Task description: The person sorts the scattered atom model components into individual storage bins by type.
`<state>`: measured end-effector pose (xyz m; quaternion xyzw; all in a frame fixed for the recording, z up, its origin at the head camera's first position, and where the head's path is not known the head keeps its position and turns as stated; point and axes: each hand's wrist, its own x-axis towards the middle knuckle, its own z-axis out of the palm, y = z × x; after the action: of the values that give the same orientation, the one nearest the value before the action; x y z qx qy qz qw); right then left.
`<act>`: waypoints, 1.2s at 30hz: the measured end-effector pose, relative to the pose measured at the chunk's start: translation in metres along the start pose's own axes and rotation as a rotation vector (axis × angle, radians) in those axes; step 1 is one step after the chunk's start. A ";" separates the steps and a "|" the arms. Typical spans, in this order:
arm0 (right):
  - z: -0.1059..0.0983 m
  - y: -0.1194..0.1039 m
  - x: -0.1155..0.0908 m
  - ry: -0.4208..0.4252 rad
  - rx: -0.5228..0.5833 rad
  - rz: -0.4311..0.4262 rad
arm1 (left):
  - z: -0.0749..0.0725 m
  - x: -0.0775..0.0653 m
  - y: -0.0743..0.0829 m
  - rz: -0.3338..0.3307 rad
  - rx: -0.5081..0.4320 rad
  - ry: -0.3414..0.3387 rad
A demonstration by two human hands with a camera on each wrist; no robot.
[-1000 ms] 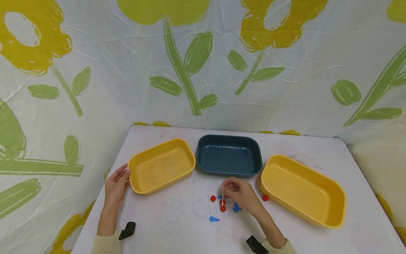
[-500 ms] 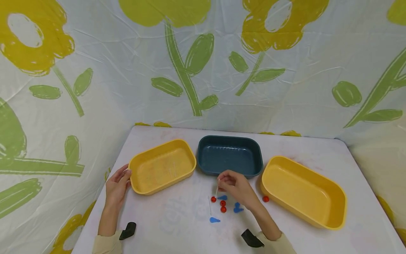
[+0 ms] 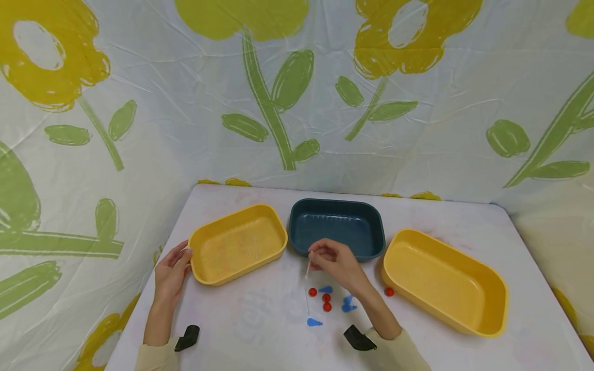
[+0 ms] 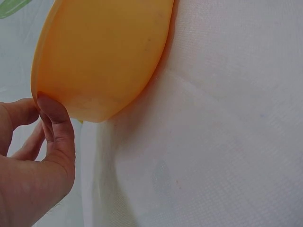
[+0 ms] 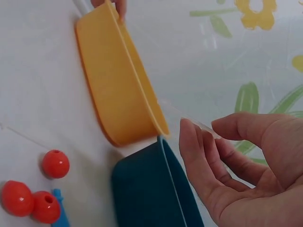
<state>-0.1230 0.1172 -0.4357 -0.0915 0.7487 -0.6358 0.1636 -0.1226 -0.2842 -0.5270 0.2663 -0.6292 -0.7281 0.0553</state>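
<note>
My left hand (image 3: 170, 275) pinches the rim of the left yellow plastic bin (image 3: 238, 245) at its near left corner; in the left wrist view, the thumb lies on the outer wall. Between thumb and fingertips my right hand (image 3: 335, 263) pinches a thin white stick (image 3: 308, 269), its lower end pointing down above the table, in front of the dark teal bin (image 3: 336, 255). The stick looks faint and blurred in the right wrist view. Below the hand lie red beads with holes (image 5: 56, 163), small blue bulb-shaped pieces (image 3: 314, 322) and another thin white stick (image 3: 307, 301).
A second yellow bin (image 3: 445, 281) stands at the right, with a lone red bead (image 3: 389, 291) by its near left side. Thin pale sticks (image 3: 254, 250) lie faintly visible in the left bin. A flower-print cloth (image 3: 185, 103) hangs behind the white table (image 3: 260, 335).
My right hand has moved left and away from me with the stick, from over the beads to in front of the teal bin. The left hand keeps its hold on the yellow bin.
</note>
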 end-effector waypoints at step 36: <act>0.043 0.004 0.076 0.014 0.172 -0.134 | 0.001 0.000 0.005 -0.067 0.041 0.012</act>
<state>-0.1775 0.0526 -0.4553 -0.1223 0.6849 -0.7077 0.1226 -0.1248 -0.2848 -0.5220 0.2923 -0.6343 -0.7151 0.0292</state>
